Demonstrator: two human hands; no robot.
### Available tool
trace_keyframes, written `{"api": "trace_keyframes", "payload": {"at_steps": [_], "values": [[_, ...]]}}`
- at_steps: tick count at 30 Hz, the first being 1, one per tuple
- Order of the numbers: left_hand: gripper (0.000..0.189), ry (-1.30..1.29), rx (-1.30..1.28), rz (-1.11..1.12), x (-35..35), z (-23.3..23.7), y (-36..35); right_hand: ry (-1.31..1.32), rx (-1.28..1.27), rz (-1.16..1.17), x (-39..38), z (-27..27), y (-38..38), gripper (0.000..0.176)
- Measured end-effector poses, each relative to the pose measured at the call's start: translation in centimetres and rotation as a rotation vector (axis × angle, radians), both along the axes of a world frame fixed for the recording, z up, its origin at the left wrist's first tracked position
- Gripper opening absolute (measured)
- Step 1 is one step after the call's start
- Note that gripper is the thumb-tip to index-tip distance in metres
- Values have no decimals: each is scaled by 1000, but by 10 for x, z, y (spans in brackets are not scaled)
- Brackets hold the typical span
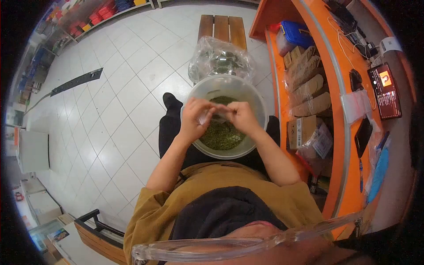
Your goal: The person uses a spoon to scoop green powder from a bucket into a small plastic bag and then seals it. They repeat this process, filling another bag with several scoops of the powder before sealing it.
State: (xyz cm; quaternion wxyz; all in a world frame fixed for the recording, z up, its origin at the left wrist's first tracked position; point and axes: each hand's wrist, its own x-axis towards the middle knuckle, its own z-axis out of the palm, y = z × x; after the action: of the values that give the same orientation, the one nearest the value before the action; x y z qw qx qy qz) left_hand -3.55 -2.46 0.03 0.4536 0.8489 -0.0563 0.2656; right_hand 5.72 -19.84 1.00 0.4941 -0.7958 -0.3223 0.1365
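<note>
Left hand point(195, 118) and right hand point(241, 116) both pinched on small clear plastic bag point(211, 115) at frame centre, above white bucket point(248, 91) of green grains point(221, 136). Large plastic sack point(219, 57) at 12 o'clock, on bench point(223, 26). Orange table point(341, 132) at 3 o'clock.

You've got an orange counter point(335, 88) at three o'clock, blue box point(297, 34) at one, bench point(222, 26) at twelve.

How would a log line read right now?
left hand: pinches small clear bag | right hand: same | below: bucket of green grains
</note>
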Motion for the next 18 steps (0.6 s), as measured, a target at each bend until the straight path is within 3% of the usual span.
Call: {"api": "trace_keyframes", "payload": {"at_steps": [3,6,8,9,11,14,18], "values": [[42,0,-144,83,4,5,-4,184,-69,-139,25,23,11,50],[59,94,-230,52,6,-1,-2,316,417,-268,66,0,25,44],[67,216,-334,-8,5,6,-3,498,315,-254,73,-6,17,37],[67,273,-537,-82,6,2,-4,588,263,-244,75,-6,16,34],[67,384,-949,-231,7,-11,-7,228,175,-26,42,6,12,24],[68,551,-1267,-479,-1,-4,-13,-130,114,180,-1,16,7,22],[64,636,-1068,-499,1,2,-16,-250,82,236,-9,10,-6,29]]}}
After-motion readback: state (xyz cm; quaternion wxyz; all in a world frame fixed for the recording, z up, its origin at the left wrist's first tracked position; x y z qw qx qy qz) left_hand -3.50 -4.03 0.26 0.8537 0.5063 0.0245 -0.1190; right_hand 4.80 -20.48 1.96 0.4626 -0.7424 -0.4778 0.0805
